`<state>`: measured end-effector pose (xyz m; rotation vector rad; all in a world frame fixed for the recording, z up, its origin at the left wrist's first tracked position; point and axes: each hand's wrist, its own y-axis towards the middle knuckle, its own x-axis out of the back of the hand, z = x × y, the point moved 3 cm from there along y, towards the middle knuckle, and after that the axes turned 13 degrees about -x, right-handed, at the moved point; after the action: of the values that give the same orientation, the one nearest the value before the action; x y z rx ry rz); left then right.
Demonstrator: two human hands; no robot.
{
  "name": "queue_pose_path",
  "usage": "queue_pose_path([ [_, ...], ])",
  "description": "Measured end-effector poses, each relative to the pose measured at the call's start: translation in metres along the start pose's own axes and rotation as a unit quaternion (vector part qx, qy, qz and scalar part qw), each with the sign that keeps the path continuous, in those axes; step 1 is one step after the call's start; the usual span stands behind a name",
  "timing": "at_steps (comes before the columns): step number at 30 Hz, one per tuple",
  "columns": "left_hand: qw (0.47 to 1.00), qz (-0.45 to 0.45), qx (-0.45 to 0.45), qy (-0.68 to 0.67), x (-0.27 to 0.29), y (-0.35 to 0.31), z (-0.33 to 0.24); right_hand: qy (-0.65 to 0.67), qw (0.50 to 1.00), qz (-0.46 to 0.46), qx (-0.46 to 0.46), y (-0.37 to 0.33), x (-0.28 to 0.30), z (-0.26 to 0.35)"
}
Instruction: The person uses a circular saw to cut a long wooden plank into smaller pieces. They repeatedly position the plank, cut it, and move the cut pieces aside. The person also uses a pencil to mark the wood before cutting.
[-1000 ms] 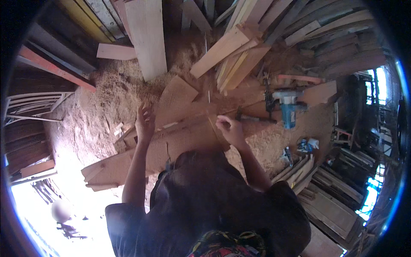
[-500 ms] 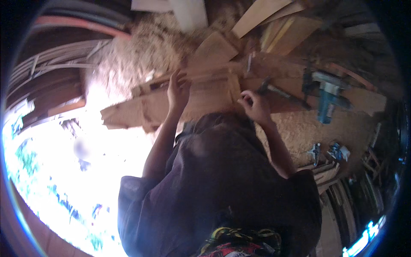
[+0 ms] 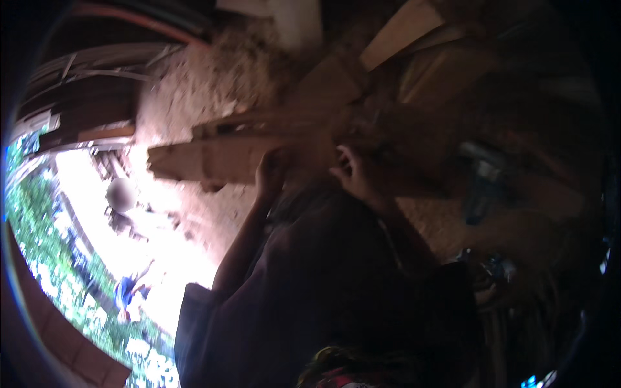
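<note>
My left hand (image 3: 270,173) and right hand (image 3: 363,180) have drawn closer together; right fingers (image 3: 346,154) parted, gripping nothing; left's unclear; plank (image 3: 207,160) at nine o'clock.

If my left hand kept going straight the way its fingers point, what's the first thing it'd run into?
Probably the wooden board lying crosswise just beyond the left hand; blur and unclear depth leave open whether it would touch or pass above.

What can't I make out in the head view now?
Head view:
Left hand: dimness and blur hide whether it holds anything.
Right hand: blur hides anything small it may hold.
Blue tool: blur hides its details.
Pale board: top edge cuts off its far end.
</note>
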<state>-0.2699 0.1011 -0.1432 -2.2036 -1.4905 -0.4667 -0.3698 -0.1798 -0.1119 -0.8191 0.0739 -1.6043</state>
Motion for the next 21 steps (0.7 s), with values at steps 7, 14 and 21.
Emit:
queue_pose_path([
  [7, 0.989, -0.007, 0.013, -0.145, -0.011, -0.003, 0.013, 0.159, 0.958, -0.231, 0.057, 0.116, 0.175, 0.045],
  [14, 0.963, -0.049, 0.144, -0.222, -0.009, 0.002, 0.023, -0.102, 0.926, -0.352, 0.091, 0.271, 0.283, 0.021],
  [21, 0.973, -0.062, 0.095, -0.201, -0.018, 0.006, 0.001, -0.158, 0.953, -0.248, 0.075, 0.322, 0.265, -0.047],
])
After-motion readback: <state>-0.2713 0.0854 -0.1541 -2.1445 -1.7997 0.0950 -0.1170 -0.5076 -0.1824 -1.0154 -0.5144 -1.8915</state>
